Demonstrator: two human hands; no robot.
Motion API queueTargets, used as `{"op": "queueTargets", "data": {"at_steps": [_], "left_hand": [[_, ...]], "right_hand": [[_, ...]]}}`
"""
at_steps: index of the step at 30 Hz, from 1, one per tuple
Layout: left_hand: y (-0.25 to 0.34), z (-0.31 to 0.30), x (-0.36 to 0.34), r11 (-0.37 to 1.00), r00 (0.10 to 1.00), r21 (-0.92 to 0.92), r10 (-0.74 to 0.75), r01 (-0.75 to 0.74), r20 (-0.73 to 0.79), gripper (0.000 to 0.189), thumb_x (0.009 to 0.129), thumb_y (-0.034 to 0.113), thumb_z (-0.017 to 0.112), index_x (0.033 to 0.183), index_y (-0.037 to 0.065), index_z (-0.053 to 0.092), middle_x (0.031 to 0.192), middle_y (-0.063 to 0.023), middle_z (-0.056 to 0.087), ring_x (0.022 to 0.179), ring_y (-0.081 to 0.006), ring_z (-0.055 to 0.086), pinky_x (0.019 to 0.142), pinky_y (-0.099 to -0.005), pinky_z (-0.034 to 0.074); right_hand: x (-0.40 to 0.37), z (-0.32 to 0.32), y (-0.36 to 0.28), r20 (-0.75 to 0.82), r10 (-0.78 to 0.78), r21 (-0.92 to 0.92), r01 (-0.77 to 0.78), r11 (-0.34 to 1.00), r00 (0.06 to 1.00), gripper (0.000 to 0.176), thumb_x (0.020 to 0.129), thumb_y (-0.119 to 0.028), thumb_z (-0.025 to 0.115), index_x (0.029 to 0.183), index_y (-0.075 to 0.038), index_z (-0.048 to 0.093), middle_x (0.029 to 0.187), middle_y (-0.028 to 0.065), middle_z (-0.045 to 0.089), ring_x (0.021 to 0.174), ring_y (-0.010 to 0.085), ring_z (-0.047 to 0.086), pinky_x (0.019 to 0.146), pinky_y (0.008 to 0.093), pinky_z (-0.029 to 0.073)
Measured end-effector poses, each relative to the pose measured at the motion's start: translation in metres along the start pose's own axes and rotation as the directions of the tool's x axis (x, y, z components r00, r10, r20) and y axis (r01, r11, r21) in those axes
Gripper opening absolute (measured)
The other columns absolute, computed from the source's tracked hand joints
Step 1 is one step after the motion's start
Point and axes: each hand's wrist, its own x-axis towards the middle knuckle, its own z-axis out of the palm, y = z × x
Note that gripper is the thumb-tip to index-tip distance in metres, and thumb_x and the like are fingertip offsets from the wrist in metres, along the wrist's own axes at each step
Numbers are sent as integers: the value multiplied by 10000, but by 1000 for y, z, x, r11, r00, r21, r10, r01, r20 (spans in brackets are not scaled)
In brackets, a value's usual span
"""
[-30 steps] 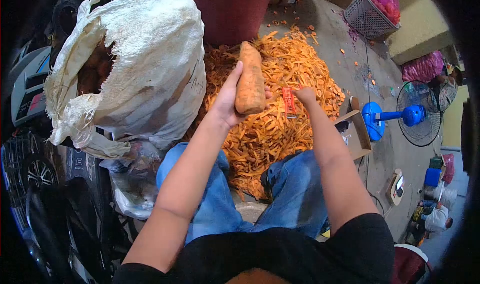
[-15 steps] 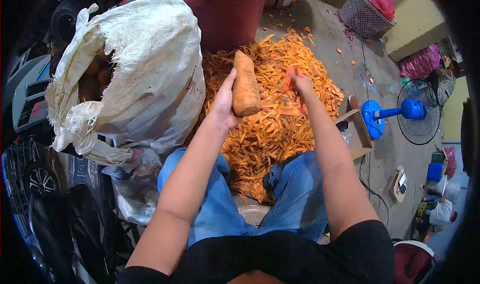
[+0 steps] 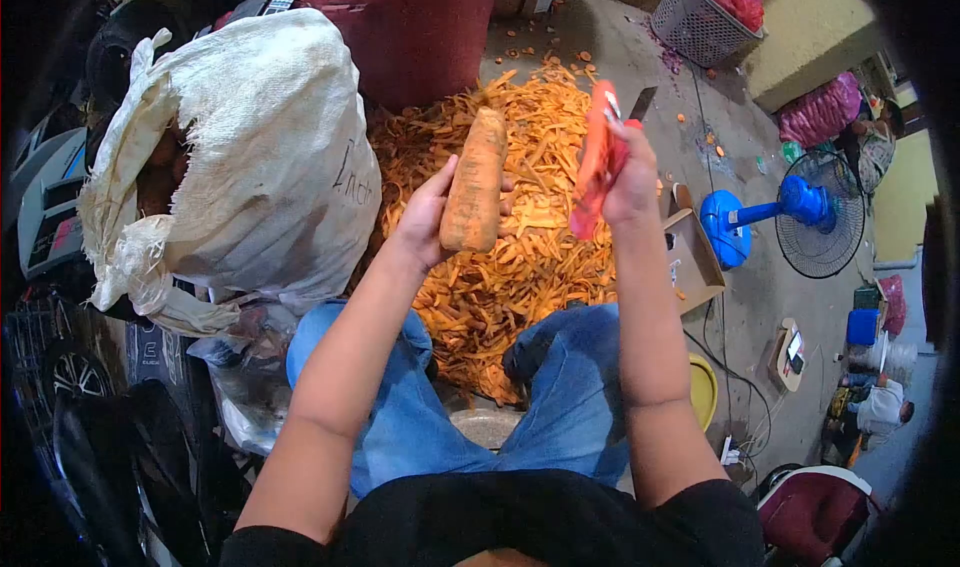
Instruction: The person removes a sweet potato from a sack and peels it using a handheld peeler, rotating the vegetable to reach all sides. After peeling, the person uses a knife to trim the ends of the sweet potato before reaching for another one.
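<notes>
The person wears a black short-sleeved fabric top (image 3: 450,512), its left sleeve (image 3: 270,549) and right sleeve (image 3: 710,522) ending on the upper arms. Below show blue denim jeans (image 3: 405,417), paler in patches and creased along the legs. The left hand (image 3: 424,217) and right hand (image 3: 632,189) are bare, as are the left forearm (image 3: 360,337) and right forearm (image 3: 650,307).

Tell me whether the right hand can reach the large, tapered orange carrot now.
Probably yes: the left hand holds the carrot with its upper side exposed, and nothing seems in between, though the right hand holds a blurred, long red tool.
</notes>
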Motion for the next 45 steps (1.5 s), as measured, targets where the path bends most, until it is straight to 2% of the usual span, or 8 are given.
{"op": "queueTargets", "data": {"at_steps": [23, 25, 28, 31, 36, 39, 41, 45], "left_hand": [[-21, -17, 9, 999, 985, 11, -40, 42, -166, 398, 845, 376, 274, 1064, 75, 416, 922, -83, 532, 773, -196, 546, 676, -343, 470], [-23, -14, 8, 999, 978, 50, -6, 16, -207, 390, 847, 372, 275, 1059, 77, 417, 932, -77, 529, 780, -181, 545, 686, -327, 465], [-24, -14, 9, 928, 952, 369, 149, -42, -266, 350, 857, 328, 276, 1051, 71, 414, 951, -64, 515, 819, -148, 530, 688, -296, 447], [-26, -25, 15, 810, 935, 583, 251, -61, -251, 328, 858, 291, 275, 1050, 64, 413, 952, -57, 512, 825, -130, 522, 690, -271, 437], [-28, -22, 19, 884, 937, 467, 152, 13, -314, 363, 853, 318, 280, 1031, 34, 418, 879, -104, 537, 764, -159, 548, 666, -280, 452], [-17, -29, 17, 980, 969, 167, -62, 104, -241, 419, 847, 365, 265, 1026, 16, 412, 839, -137, 542, 719, -205, 561, 624, -317, 478], [-17, -28, 16, 988, 970, 127, -60, 92, -236, 460, 848, 379, 233, 1046, -3, 395, 842, -151, 534, 710, -227, 562, 597, -345, 491], [-17, -31, 16, 999, 999, 0, -41, 41, -10, 493, 850, 385, 198, 1105, -8, 354, 849, -132, 522, 694, -205, 554, 609, -346, 491]], "right_hand": [[16, 31, 77, -46, -95, -413, 67, 908, 994, 262, 725, -191, 532, 904, -10, 472, 711, 53, 537, 590, 103, 525, 511, 208, 423], [9, 38, 74, -94, -105, -547, 37, 837, 990, 464, 690, -303, 597, 994, 12, 445, 797, 104, 552, 709, 172, 552, 638, 260, 437], [7, 40, 75, -6, -159, -984, 22, 175, 987, 717, 600, -485, 598, 1026, 65, 424, 882, 184, 546, 819, 293, 539, 733, 335, 412], [8, 36, 75, 105, -214, -994, 98, -42, 971, 681, 602, -487, 580, 978, 66, 448, 844, 196, 549, 806, 297, 539, 720, 343, 415], [16, 21, 66, 66, -52, -998, 66, 7, 996, 440, 637, -342, 546, 820, 54, 492, 703, 171, 566, 666, 272, 562, 610, 352, 438], [28, 7, 51, 12, 57, -948, -7, 318, 998, 298, 670, -212, 493, 792, 60, 493, 666, 149, 576, 572, 206, 553, 542, 312, 445], [28, 4, 37, -131, 62, -491, -119, 863, 989, 211, 683, -111, 442, 796, 60, 492, 692, 147, 585, 534, 150, 532, 514, 264, 441], [35, -8, 20, -192, -21, -246, -28, 969, 981, 184, 767, -145, 488, 800, 35, 511, 722, 153, 586, 559, 177, 556, 515, 280, 468]]}}
